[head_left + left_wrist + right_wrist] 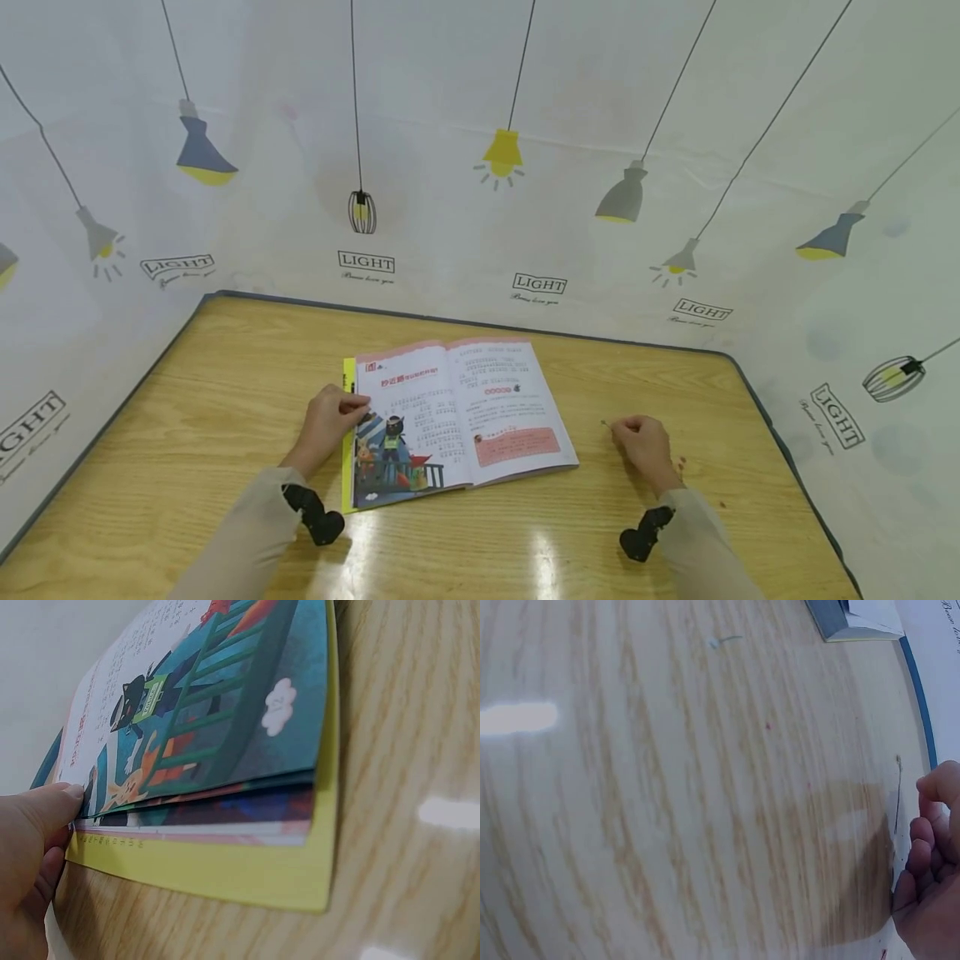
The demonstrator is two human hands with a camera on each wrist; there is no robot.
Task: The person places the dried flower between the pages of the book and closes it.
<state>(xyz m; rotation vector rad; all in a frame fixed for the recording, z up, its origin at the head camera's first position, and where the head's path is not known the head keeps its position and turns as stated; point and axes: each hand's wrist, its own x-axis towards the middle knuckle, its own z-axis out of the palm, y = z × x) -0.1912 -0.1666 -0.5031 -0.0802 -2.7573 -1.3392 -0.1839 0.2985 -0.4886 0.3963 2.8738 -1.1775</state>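
An open picture book (pixel 495 408) lies on the wooden table, with pink-topped pages and a yellow cover edge (pixel 277 889) showing at its left. My left hand (pixel 328 421) pinches the book's left margin, the thumb (pixel 60 802) on top of the illustrated page and the other fingers at the edge below. That page shows a black cat figure (pixel 393 437) and a green fence. To the right of the book, my right hand (pixel 643 446) rests at the table with loosely curled fingers, apart from the book. A tiny thin mark (pixel 604 423) shows beside its fingertips.
The wooden table (pixel 247 358) has a dark blue edge. White sheeting (pixel 435 167) printed with lamps and the word LIGHT rises behind it and at both sides. Small reddish spots (pixel 722 503) dot the table near the right sleeve. Black wrist cameras (pixel 322 521) sit on both cuffs.
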